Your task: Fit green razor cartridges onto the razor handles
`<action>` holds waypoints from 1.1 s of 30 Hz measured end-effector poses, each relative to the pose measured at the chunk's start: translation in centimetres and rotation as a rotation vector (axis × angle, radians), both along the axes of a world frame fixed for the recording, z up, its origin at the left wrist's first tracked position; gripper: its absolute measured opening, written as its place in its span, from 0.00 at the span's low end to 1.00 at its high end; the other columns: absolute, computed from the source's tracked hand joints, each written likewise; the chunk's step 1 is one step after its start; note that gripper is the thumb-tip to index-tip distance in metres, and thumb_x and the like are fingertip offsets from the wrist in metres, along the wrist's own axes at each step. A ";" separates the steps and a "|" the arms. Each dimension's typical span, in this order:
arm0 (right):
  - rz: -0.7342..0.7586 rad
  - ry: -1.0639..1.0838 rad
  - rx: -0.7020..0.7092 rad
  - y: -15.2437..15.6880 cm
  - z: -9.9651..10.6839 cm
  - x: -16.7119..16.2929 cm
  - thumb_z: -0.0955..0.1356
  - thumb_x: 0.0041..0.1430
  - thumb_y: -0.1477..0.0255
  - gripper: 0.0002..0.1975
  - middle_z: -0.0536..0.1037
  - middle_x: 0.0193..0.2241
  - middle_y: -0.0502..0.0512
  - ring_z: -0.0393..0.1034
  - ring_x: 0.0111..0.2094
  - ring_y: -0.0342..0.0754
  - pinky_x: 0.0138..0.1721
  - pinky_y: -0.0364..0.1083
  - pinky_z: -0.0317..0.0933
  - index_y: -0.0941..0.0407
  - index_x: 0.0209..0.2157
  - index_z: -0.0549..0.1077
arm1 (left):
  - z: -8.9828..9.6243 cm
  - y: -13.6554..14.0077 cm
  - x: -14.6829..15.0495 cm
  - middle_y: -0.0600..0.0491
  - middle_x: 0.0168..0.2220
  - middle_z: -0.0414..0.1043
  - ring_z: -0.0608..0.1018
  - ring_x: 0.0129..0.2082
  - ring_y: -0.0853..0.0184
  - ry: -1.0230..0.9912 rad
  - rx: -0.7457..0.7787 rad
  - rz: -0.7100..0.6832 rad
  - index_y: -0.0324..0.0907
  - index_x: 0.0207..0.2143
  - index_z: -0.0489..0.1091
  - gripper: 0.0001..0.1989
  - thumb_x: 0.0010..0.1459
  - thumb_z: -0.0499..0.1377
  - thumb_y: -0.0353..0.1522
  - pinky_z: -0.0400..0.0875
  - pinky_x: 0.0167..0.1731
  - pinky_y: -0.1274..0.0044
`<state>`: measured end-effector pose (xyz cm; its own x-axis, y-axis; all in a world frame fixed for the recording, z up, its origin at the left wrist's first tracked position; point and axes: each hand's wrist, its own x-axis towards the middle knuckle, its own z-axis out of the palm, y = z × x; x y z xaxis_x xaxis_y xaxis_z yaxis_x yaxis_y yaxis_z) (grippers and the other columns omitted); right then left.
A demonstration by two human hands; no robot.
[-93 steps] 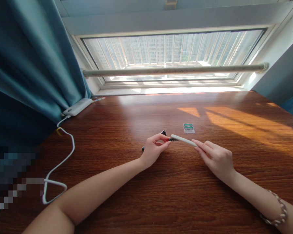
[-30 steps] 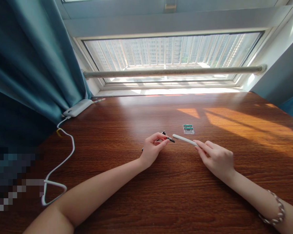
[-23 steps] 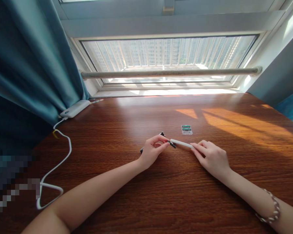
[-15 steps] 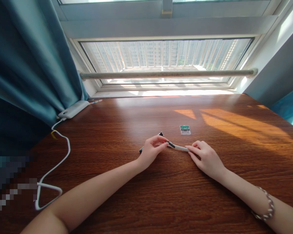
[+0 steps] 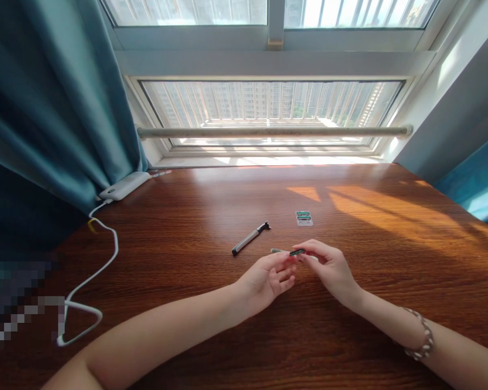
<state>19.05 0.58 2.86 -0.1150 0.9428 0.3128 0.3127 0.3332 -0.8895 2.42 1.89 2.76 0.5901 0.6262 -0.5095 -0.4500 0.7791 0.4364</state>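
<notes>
My left hand (image 5: 270,275), palm turned partly up, pinches one end of a small dark razor cartridge (image 5: 296,252) between thumb and forefinger; its other fingers are loosely curled. The fingertips of my right hand (image 5: 328,269) close on the cartridge's other end. A pale ribbed tip (image 5: 275,250) shows beyond my left fingers, and a white piece shows under my right fingers; whether they are one razor handle I cannot tell. To the left lies a silver stick with black ends (image 5: 250,239). Beyond my hands, a clear plastic case (image 5: 305,222) holds green-striped razor cartridges.
A white power strip (image 5: 124,186) lies at the table's back left, its white cable (image 5: 114,244) looping toward the near left edge. A blue curtain (image 5: 65,81) hangs at the left. Along the far edge runs a window with a rail (image 5: 268,132). Sunlight falls on the right of the wooden table (image 5: 390,303).
My left hand has moved right and turned palm up, uncovering the silver stick. My hands have come together at the dark cartridge. The camera has tilted slightly upward.
</notes>
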 end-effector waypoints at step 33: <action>0.124 -0.475 -0.196 13.7 -0.1 7.0 0.67 0.44 0.66 0.11 0.73 0.19 0.50 0.63 0.23 0.42 0.26 0.42 0.55 0.58 0.25 0.76 | -2.2 12.4 5.5 0.42 0.49 0.63 0.64 0.51 0.54 0.957 1.441 -0.052 0.39 0.48 0.62 0.41 0.26 0.69 0.32 0.55 0.51 0.66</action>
